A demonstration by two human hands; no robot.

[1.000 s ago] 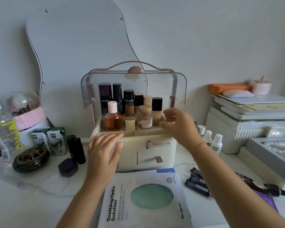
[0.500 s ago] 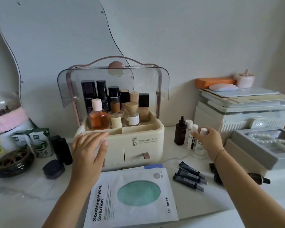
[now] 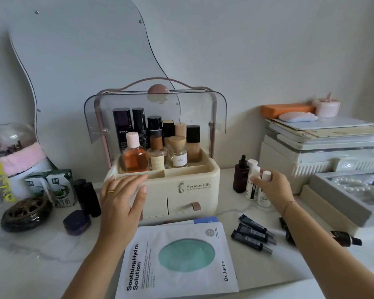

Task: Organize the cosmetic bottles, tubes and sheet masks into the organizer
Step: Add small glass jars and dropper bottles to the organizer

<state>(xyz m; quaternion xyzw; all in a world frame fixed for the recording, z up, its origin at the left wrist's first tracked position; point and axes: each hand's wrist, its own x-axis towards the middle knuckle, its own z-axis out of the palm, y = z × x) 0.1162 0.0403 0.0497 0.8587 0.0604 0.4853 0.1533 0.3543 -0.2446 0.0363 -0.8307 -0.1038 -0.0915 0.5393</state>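
Note:
A cream organizer (image 3: pixel 194 178) with its clear lid raised stands at the middle of the table, and several bottles (image 3: pixel 156 145) fill the left and back of its top tray. My left hand (image 3: pixel 122 197) rests flat on its front left corner, fingers spread. My right hand (image 3: pixel 272 186) closes around a small white bottle (image 3: pixel 265 192), one of three standing right of the organizer beside a dark dropper bottle (image 3: pixel 240 176). Sheet masks (image 3: pixel 177 260) lie stacked in front. Three dark tubes (image 3: pixel 253 233) lie to their right.
On the left stand two black tubes (image 3: pixel 88 197), a dark jar (image 3: pixel 77 222), milk cartons (image 3: pixel 56 187) and a round dark burner (image 3: pixel 26 213). A white appliance (image 3: pixel 322 152) and a grey pearl tray (image 3: pixel 352 195) are at the right. Another dark dropper bottle (image 3: pixel 343 238) lies under my right forearm.
My right hand left the organizer's top tray, swung right, and closed on the white bottle beside it. My left hand stayed on the organizer's front left corner.

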